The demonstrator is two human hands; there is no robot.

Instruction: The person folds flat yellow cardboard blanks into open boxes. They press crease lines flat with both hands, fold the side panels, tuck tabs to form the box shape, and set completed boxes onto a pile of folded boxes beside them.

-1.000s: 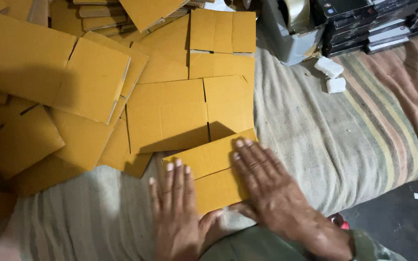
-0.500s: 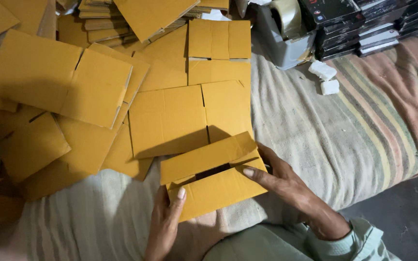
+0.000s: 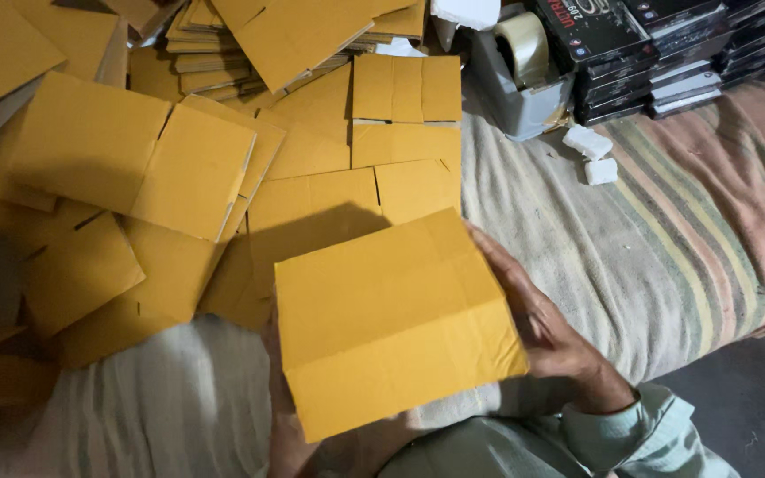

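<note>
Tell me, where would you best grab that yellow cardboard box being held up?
Probably by its two short side edges, one hand from each side. The yellow cardboard box shows a broad flat face upward, and the right hand and left hand already hold opposite edges.

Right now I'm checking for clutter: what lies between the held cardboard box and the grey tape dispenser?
In the head view, flat cardboard sheets and striped cloth lie between the box and dispenser.

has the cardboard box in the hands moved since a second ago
Yes. The cardboard box was pressed flat on the striped cloth; now it is lifted toward the camera, opened out, between the left hand and right hand.
</note>
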